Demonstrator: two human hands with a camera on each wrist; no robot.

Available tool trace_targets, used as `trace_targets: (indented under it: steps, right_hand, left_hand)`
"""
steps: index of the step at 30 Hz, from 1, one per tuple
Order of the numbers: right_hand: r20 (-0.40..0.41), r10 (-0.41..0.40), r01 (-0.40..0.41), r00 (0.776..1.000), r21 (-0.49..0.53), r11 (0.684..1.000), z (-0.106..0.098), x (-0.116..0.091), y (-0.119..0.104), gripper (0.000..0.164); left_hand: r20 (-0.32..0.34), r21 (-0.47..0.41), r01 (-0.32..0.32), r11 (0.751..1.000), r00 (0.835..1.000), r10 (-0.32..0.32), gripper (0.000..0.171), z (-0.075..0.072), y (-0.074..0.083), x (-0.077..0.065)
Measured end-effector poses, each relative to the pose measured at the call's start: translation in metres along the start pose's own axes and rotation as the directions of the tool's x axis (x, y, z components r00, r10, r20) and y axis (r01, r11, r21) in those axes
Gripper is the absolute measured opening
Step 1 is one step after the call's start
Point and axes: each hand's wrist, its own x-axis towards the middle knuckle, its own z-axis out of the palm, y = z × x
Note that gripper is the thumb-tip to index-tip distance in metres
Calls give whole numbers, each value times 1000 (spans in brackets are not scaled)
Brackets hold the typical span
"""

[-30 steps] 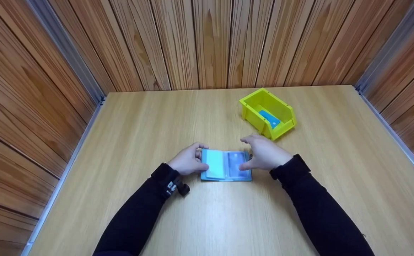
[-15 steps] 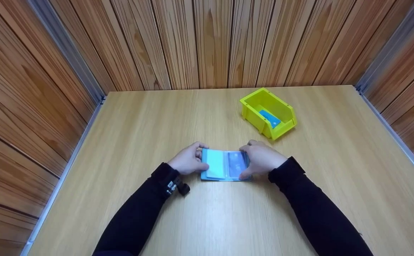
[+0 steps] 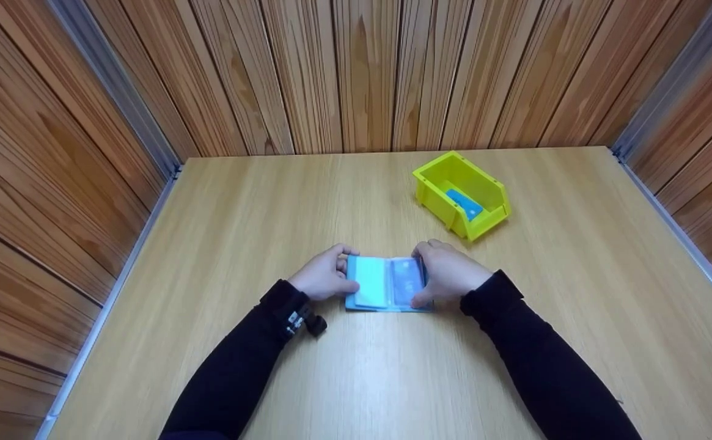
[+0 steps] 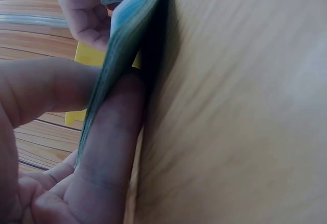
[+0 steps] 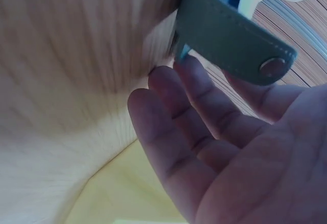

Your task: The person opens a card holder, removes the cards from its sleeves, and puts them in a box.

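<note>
An open card holder point(image 3: 371, 282) with a teal cover and clear sleeves lies in the middle of the table in the head view. My left hand point(image 3: 324, 274) pinches its left edge; the left wrist view shows the thumb on one side of the cover point(image 4: 115, 55) and a finger beneath it. At the right edge, my right hand point(image 3: 453, 272) grips the sleeves and cover, thumb at the near corner and fingers at the far one. A strap point(image 5: 230, 40) with a metal snap sticks out past that edge in the right wrist view, partly hiding the fingers.
Behind the right hand stands a yellow bin point(image 3: 462, 194), with a flat blue card point(image 3: 464, 204) lying inside. Wood-panelled walls point(image 3: 362, 73) enclose the table point(image 3: 258, 208) at the back and both sides.
My right hand has come down and closed on the card holder's right edge, its fingers drawing nearer to the thumb. The left hand and the bin look unchanged.
</note>
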Motion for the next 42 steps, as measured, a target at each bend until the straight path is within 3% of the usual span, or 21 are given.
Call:
trace_targets:
  steps: [10, 23, 28, 34, 37, 42]
  right_hand:
    - [-50, -5, 7, 999, 30, 1000, 1, 1, -2, 83]
    - [-4, 26, -25, 1000, 205, 978, -7, 2, -6, 68]
    - [-53, -18, 30, 998, 242, 970, -7, 0, -10, 64]
    - [-75, -113, 129, 991, 252, 959, 0, -7, -25, 87]
    - [-70, -187, 198, 980, 206, 958, 7, -10, -34, 90]
    - [-38, -308, 310, 951, 52, 949, 20, -14, -43, 69]
  left_hand:
    - [-13, -3, -9, 1000, 1000, 9, 65, 1, -1, 0]
    - [-17, 2, 11, 1000, 1000, -11, 64, 1, -1, 0]
    - [-14, 1, 7, 1000, 1000, -7, 64, 1, -1, 0]
    - [-7, -14, -16, 1000, 1000, 16, 64, 1, -1, -1]
    - [-19, -6, -31, 1000, 999, 31, 62, 1, -1, -1]
    - [-22, -35, -39, 999, 999, 39, 54, 2, -2, -1]
